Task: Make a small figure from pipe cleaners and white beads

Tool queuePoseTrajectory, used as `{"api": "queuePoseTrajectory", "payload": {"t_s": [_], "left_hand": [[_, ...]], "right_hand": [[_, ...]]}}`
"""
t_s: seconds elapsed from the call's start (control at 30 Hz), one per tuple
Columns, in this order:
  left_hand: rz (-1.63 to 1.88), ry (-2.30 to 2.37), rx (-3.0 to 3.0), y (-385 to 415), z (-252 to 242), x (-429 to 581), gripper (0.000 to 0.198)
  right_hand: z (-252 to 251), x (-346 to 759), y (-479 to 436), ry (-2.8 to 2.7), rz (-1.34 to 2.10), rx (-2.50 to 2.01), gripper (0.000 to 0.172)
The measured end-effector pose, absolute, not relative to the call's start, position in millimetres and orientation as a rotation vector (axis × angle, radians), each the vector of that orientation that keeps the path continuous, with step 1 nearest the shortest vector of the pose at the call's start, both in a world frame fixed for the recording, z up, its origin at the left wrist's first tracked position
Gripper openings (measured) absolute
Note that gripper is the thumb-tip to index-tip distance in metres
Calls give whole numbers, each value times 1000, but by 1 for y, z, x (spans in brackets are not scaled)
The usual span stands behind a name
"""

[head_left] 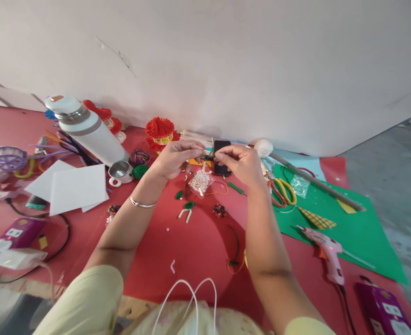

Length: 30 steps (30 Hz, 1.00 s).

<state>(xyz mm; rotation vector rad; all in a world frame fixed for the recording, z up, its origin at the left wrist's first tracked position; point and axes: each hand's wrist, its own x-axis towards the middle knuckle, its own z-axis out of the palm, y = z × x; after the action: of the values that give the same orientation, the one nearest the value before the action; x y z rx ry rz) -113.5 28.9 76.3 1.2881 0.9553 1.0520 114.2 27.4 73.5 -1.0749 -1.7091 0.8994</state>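
Observation:
My left hand [177,159] and my right hand [242,163] are raised close together over the far middle of the table. The fingers of each are pinched. Something thin and dark shows between the fingertips, too small to name. Just below lies a clear bag of white pearl beads [201,181]. Behind my right hand is a black phone-like slab [222,163]. Nearer me lie a multicoloured yarn pompom [219,211], a green leaf-like piece [189,204] and a dark green strand [236,239].
A white bottle [92,132], a steel cup [120,172] and white sheets [78,188] stand or lie at left. On the right are yellow-handled scissors [285,190], a green sheet [362,232] and a pink glue gun [327,251]. A red woolly ornament [160,130] stands near the wall.

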Motion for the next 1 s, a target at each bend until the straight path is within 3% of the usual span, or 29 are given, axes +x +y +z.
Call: {"api": "queuePoseTrajectory", "payload": {"t_s": [0.17, 0.43, 0.57, 0.63, 0.77, 1.0], "left_hand": [[1112, 951, 1319, 23, 80, -109, 25], [1175, 981, 1265, 33, 73, -111, 15], [1143, 1135, 1575, 35, 61, -106, 19], [1063, 1188, 1754, 35, 56, -101, 7], [961, 1097, 1638, 35, 51, -96, 26], [958, 963, 1191, 35, 51, -94, 25]], "right_hand": [[66, 103, 29, -1872, 1048, -900, 10], [54, 99, 32, -1852, 1164, -1053, 29], [54, 107, 33, -1808, 1136, -1090, 30], [54, 110, 34, -1778, 1128, -1109, 29], [56, 112, 36, -1809, 1033, -1063, 22], [64, 106, 32, -1813, 865, -957, 7]]}}
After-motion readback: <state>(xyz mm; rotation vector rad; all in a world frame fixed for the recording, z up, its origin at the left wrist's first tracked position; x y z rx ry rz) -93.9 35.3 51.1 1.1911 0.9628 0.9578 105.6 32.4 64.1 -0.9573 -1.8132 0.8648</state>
